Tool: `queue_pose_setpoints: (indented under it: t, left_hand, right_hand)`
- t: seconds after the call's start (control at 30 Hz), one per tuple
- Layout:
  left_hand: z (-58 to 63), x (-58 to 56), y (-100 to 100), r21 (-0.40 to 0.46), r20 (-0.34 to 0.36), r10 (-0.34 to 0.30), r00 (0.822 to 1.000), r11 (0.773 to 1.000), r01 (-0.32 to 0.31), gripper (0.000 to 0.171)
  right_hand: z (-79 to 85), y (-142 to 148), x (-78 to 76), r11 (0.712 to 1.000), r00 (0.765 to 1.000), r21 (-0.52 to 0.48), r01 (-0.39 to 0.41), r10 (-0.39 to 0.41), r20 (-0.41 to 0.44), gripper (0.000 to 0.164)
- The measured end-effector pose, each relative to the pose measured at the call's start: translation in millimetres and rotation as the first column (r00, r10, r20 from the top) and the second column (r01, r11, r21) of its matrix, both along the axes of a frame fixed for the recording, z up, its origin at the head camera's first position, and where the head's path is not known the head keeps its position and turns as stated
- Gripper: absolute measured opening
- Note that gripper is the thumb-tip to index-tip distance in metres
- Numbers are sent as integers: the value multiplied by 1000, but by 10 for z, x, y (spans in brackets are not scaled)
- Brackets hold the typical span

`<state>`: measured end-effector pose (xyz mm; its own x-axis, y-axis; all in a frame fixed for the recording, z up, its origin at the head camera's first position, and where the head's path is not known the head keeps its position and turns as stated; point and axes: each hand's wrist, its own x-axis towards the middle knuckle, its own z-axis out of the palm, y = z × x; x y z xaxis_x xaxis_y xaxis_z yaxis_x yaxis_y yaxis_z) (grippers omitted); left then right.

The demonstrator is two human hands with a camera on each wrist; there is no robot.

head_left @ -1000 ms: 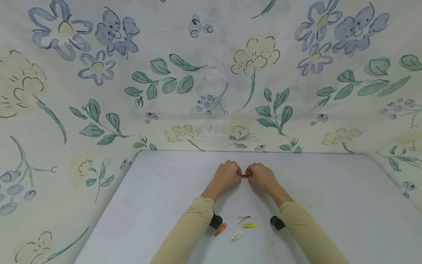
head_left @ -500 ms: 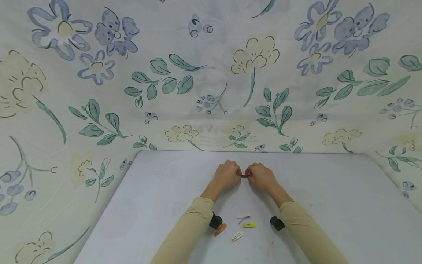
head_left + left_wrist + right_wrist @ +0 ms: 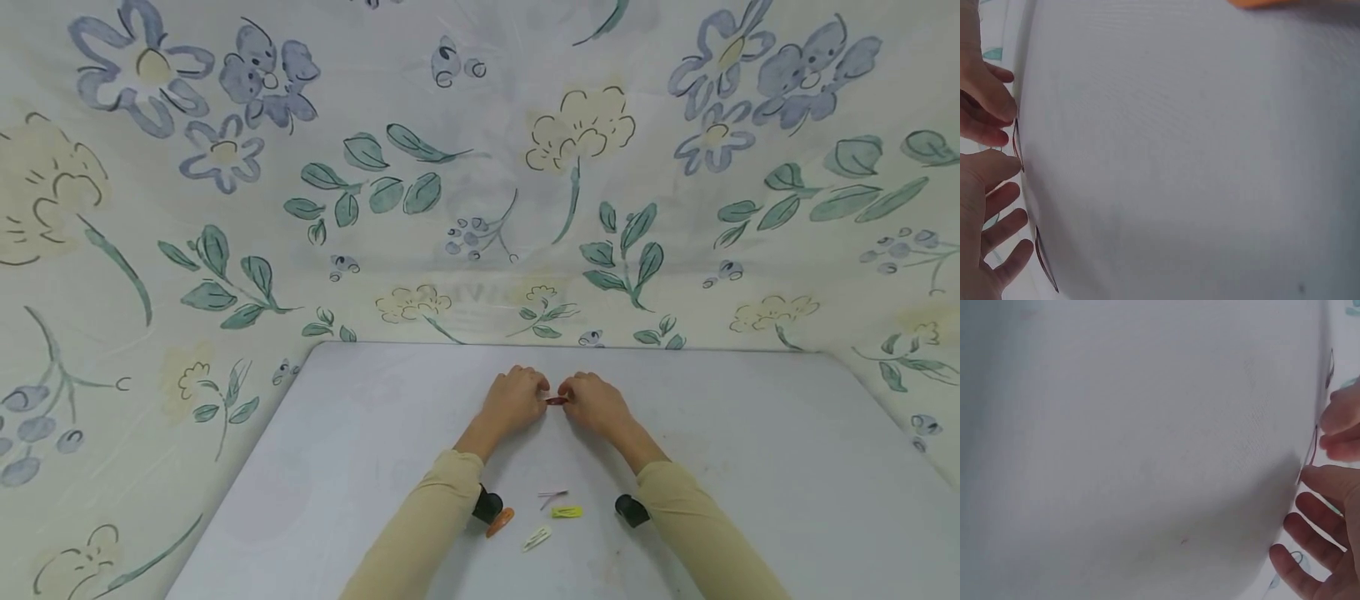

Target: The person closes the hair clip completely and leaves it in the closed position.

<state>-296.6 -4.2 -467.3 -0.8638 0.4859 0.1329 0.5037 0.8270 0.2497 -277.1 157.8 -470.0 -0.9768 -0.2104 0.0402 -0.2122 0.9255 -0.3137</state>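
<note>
Near the far part of the table, my left hand (image 3: 516,402) and right hand (image 3: 597,403) face each other over a small dark red snap hair clip (image 3: 557,401). In the left wrist view the clip (image 3: 1017,145) is bowed thin and edge-on, its lower end at my left thumb (image 3: 1002,165). Seen from the right wrist, its near end meets my right thumb (image 3: 1325,480), and three other fingers of that hand spread loosely away. My index fingertips are partly hidden. A second dark clip (image 3: 1045,261) lies beside my left hand's outer fingers, hidden in the head view.
Between my forearms lie an orange clip (image 3: 500,522), a yellow clip (image 3: 567,512), a pale clip (image 3: 537,538) and a thin pinkish clip (image 3: 553,497). Black wrist devices (image 3: 632,510) jut inward from my sleeves. A floral cloth backdrop (image 3: 480,217) rises behind the white table (image 3: 360,433).
Both hands stay in nearly the same place around the red clip. The fingertips have lifted slightly, showing a little more room above the clip. The head view shifts a touch.
</note>
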Motion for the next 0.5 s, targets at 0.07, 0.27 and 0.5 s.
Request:
queue_pose_setpoints:
  t: [0.07, 0.27, 0.5]
  left_hand:
    - [18, 13, -36, 21, 7, -5, 1000, 1000, 5, 22]
    - [84, 55, -163, 61, 10, -24, 1000, 998, 23, 24]
    - [137, 150, -377, 104, -27, -57, 998, 993, 60, 23]
  right_hand:
    - [9, 11, 17, 1000, 1000, -15, 1, -1, 1, 18]
    - [34, 53, 70, 998, 1000, -63, -12, 11, -12, 20]
    - [56, 52, 153, 996, 1000, -84, -10, 8, -24, 21]
